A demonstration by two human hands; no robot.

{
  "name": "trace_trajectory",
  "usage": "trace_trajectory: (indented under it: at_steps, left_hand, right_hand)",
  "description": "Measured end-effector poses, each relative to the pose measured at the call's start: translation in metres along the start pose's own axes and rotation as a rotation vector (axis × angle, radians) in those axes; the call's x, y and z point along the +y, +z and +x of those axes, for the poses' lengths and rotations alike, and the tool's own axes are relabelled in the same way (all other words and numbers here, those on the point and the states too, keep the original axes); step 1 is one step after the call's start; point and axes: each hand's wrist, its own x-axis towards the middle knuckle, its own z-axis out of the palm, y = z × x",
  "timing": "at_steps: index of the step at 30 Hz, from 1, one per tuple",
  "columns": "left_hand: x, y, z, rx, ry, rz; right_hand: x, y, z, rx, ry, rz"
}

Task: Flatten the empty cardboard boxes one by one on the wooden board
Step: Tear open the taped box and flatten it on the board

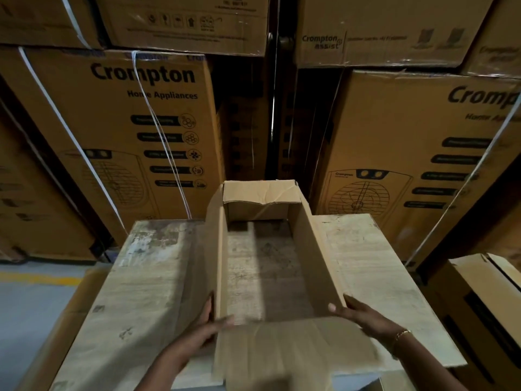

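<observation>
Head view: the cardboard box (pixel 315 258) stands upright mid wooden board (pixel 366 263), w/ the board's surface showing thru its open bottom and its far flap folded inward. Left hand (pixel 203 325) grips the box's left wall at the near corner, thumb inside; right hand (pixel 363 314), w/ a bracelet (pixel 401 334), grips the right wall likewise. Printed cartons (pixel 135 122) are stacked just behind the board.

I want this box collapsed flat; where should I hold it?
Grip the cardboard box by its long side walls at the near end, coming from left and right; it stands open top and bottom, so they should likely shear sideways.
</observation>
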Motion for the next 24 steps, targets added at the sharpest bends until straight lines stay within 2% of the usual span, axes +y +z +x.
trace_trajectory:
  at_steps: [1,3,6,9,11,13,16,18,20,22,23,24]
  left_hand:
    - [0.006,-0.002,0.000,-0.088,0.005,0.067]
    - [0.004,-0.016,0.007,-0.157,0.013,0.184]
    - [0.007,-0.011,0.008,-0.055,0.030,0.491]
    - [0.001,0.004,0.007,0.155,0.122,0.599]
    - [-0.006,0.010,0.004,0.254,0.161,0.593]
    - [-0.009,0.013,0.006,0.279,0.164,0.589]
    - [-0.009,0.006,0.013,0.222,0.117,0.520]
    - [0.001,0.003,0.017,0.241,0.056,0.392]
    - [0.012,0.010,0.023,0.391,0.007,0.286]
    - [0.017,0.025,0.031,0.584,-0.021,0.344]
    - [0.018,0.033,0.034,0.641,-0.028,0.381]
    - [0.020,0.039,0.037,0.675,-0.040,0.423]
  right_hand:
    - [-0.005,0.002,0.001,-0.047,-0.032,-0.017]
    - [-0.009,-0.002,0.007,-0.104,-0.065,-0.046]
    - [-0.004,-0.003,0.014,-0.066,-0.123,-0.256]
    - [0.007,0.003,0.024,0.126,-0.123,-0.526]
    - [0.012,0.008,0.028,0.224,-0.118,-0.599]
    - [0.015,0.007,0.032,0.248,-0.123,-0.660]
    - [0.014,-0.002,0.038,0.169,-0.065,-0.764]
    - [0.009,-0.013,0.044,0.069,0.000,-0.818]
    - [-0.017,-0.022,0.041,-0.072,0.097,-0.854]
    - [-0.051,-0.030,0.039,-0.189,0.151,-0.903]
    - [-0.068,-0.032,0.043,-0.168,0.121,-0.922]
    - [-0.084,-0.035,0.053,-0.077,0.063,-0.950]
